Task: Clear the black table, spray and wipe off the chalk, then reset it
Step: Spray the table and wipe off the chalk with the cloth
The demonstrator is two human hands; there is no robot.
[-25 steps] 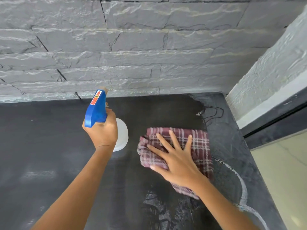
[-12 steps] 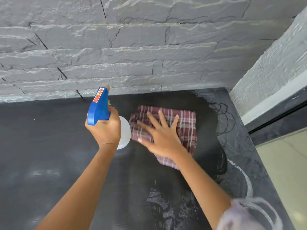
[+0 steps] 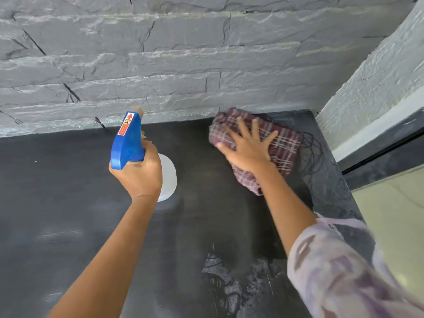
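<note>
Nearest me, a wet, smeared patch of chalk (image 3: 220,278) is lying on the black tabletop (image 3: 57,214), between my two forearms and just left of my patterned sleeve (image 3: 339,260). Farther out on the left, my left grip (image 3: 137,177) is curling its fingers round the neck of the spray bottle (image 3: 126,143), with the blue head pointing away toward the wall. I cannot tell whether the bottle's base is touching the tabletop. Farther again and to the right, my right grip (image 3: 247,150) is pressing flat, fingers straight and spread, on the folded plaid cloth (image 3: 284,145). The cloth is lying in the far right corner, close against the foot of the stone wall (image 3: 160,65). Thin chalk scribbles (image 3: 315,154) are showing just right of the cloth, nearer my right grip than my left. As I am judging it, the bigger leftover patch is lying back toward me from the cloth, roughly along the line of my right forearm. A pull toward me would be carrying the cloth over it.
</note>
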